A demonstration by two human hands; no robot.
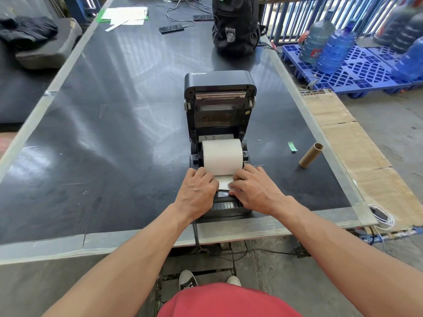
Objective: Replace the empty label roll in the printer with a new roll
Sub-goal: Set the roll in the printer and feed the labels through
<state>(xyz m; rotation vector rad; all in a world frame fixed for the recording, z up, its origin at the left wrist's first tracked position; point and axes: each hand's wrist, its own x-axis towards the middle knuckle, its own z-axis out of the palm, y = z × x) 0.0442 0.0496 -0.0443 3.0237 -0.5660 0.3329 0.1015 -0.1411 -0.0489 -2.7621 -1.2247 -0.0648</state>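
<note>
A black label printer (219, 104) stands near the table's front edge with its lid raised. A full white label roll (222, 155) sits in its bay, and a white paper strip (223, 182) runs from the roll toward the front slot. My left hand (198, 193) presses on the strip's left edge. My right hand (253, 189) presses on its right edge. Both hands lie with fingers bent over the paper and the guides, which they hide. An empty brown cardboard core (310, 155) lies on the table to the printer's right.
The black table (114, 133) has taped edges. A green tape scrap (292, 146) lies near the core. A black backpack (235, 26), phones (171, 28) and papers (124, 16) sit at the far end. Blue water jugs (329, 46) stand on a pallet at right.
</note>
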